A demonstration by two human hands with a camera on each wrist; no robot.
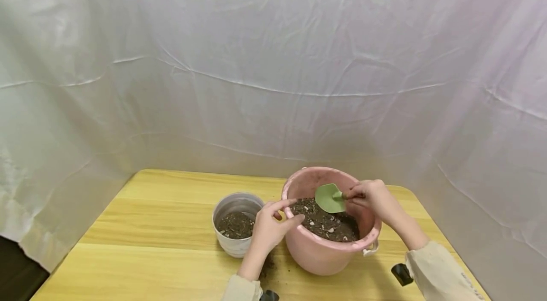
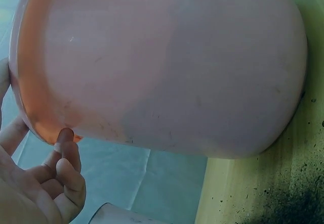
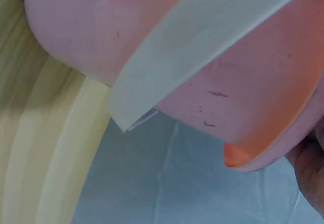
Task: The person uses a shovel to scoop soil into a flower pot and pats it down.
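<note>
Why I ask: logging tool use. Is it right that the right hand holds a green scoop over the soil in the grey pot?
Not quite. The right hand holds the green scoop over soil in the pink bucket, not the grey pot; the head view shows it.

Pink bucket (image 1: 318,253) upright on the table, part-filled with dark soil flecked with white bits. Left hand (image 1: 267,227) grips its near-left rim, thumb over the edge. Right hand (image 1: 376,196) holds a small green trowel (image 1: 330,198) by the handle, blade tilted just above the soil inside the bucket, no soil on the blade face that shows.
</note>
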